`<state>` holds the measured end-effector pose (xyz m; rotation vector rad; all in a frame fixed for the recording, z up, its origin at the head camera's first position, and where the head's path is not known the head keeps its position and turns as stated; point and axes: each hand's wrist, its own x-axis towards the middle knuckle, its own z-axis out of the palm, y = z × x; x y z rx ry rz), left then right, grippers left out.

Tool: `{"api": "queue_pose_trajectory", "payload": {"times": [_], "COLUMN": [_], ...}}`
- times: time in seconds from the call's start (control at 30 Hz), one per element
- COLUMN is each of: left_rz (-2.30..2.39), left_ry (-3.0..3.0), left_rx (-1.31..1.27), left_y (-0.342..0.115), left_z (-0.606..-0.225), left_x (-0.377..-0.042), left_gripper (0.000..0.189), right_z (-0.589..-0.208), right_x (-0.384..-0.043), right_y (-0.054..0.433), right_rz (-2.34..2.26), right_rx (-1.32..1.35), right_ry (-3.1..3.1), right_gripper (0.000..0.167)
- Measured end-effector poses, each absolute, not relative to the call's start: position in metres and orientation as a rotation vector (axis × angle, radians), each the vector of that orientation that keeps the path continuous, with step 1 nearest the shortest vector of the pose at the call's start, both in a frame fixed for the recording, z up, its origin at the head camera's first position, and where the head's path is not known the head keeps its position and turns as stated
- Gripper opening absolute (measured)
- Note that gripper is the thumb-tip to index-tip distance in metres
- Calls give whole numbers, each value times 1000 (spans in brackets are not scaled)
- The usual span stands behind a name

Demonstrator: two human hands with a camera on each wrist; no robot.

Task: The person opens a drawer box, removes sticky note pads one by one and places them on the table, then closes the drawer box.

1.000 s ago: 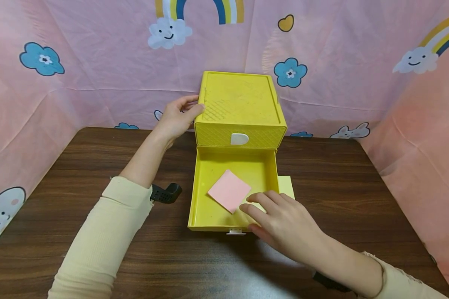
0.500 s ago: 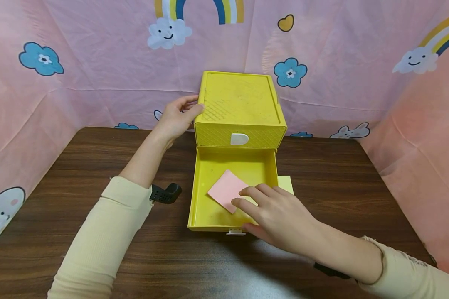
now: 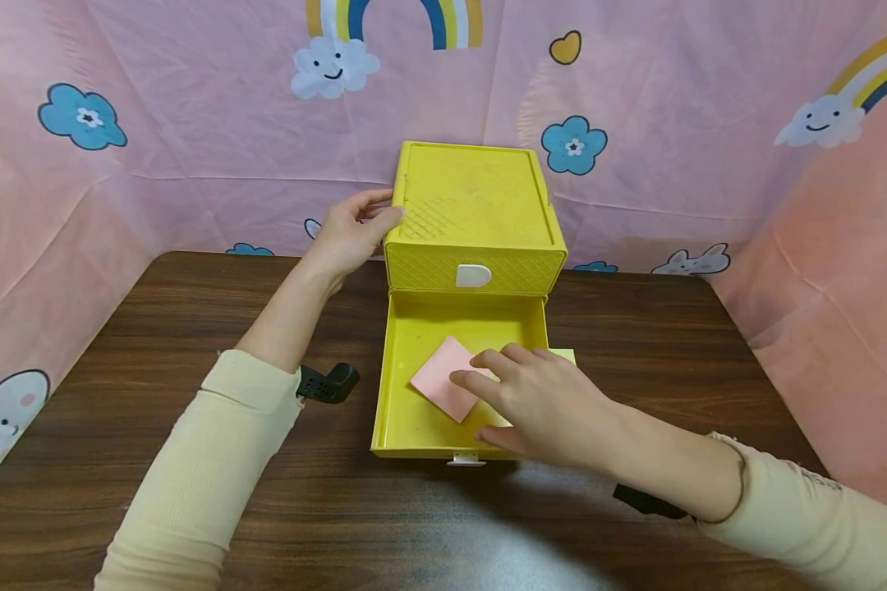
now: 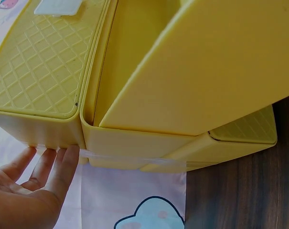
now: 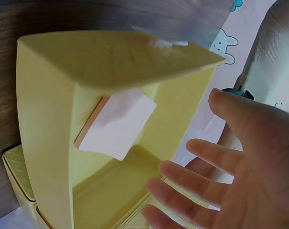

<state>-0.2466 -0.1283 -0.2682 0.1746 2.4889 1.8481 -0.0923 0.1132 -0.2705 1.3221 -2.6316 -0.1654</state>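
Observation:
A yellow two-drawer box (image 3: 480, 197) stands on the table with its lower drawer (image 3: 414, 423) pulled out. Inside that drawer lies a pad of pink sticky notes (image 3: 439, 386), turned cornerwise; its thick edge shows in the right wrist view. My right hand (image 3: 547, 402) hovers over the drawer's right side with fingers spread, covering part of the pad in the head view and holding nothing. My left hand (image 3: 351, 234) steadies the box, its fingertips (image 4: 70, 155) pressed against the upper left side wall.
A pale yellow paper square (image 3: 565, 355) lies on the brown wooden table (image 3: 673, 353) right of the drawer, partly behind my right hand. The upper drawer, with a white pull tab (image 3: 474, 275), is closed. A patterned pink cloth (image 3: 251, 139) hangs behind and at both sides.
My right hand has moved left and slightly away from me, farther over the drawer and the pink pad. The left hand, box and pad have stayed put.

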Motion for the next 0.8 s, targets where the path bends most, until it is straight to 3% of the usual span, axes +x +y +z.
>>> {"api": "queue_pose_trajectory", "payload": {"times": [0.8], "left_rz": [1842], "left_ry": [2463], "left_rx": [179], "left_y": [-129], "left_z": [-267], "left_x": [-246], "left_gripper": [50], "right_z": [-270], "right_x": [-126], "right_y": [87], "right_rz": [-339], "right_rx": [1308], "right_ry": [-2962], "right_gripper": [55]}}
